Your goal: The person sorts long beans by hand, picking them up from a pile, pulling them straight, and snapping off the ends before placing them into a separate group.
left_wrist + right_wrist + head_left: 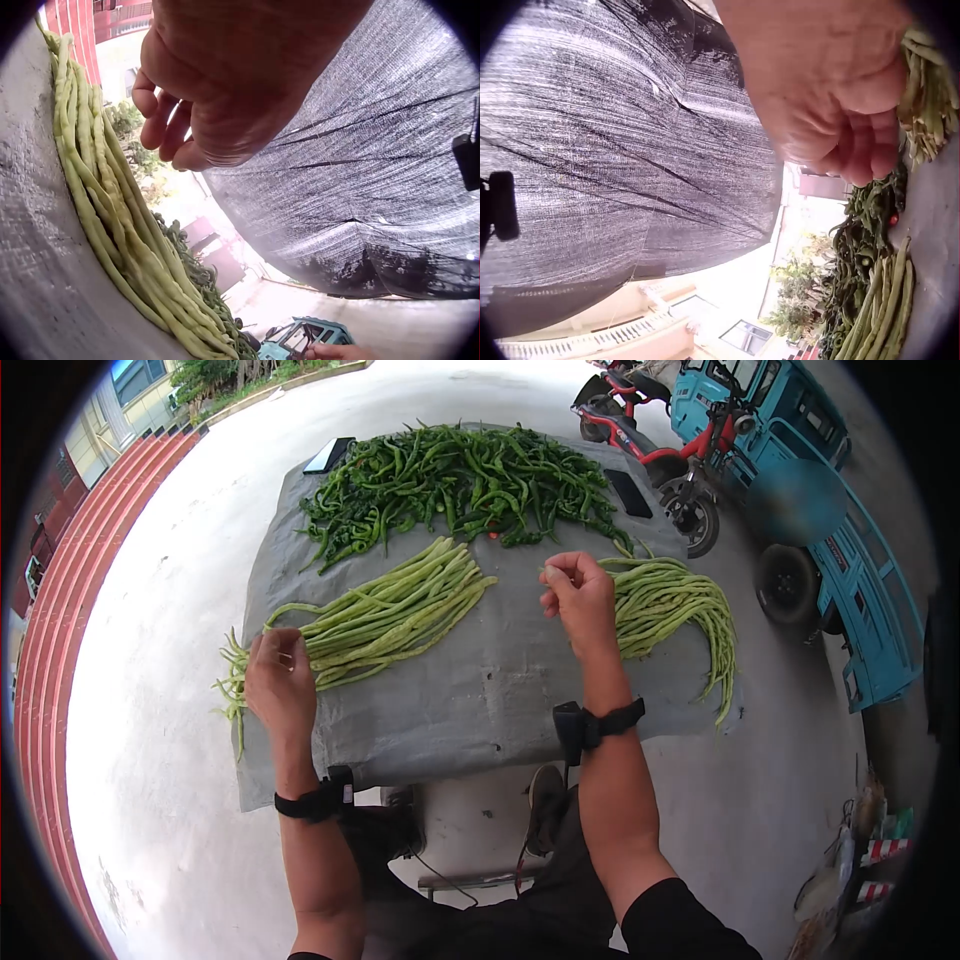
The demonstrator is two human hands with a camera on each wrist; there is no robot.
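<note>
My left hand (280, 682) is over the left ends of a bundle of yard-long beans (400, 615). Its fingers bend loosely toward the thumb, and a gap shows between them in the left wrist view. To the right, my right hand (583, 603) is raised beside a second bundle of yard-long beans (675, 600) and covers its left ends. The right fingers are curled in, with thumb and forefinger close together; I cannot tell whether they pinch something small. Behind both bundles spreads a broad heap of green chili peppers (460, 480).
A grey sheet (480, 710) covers the table. One phone (328, 455) lies at its back left, another dark phone (628, 493) at its right. A red electric bike (660, 450) and a teal cargo tricycle (850, 560) stand beyond. Red steps (70, 630) run along the left.
</note>
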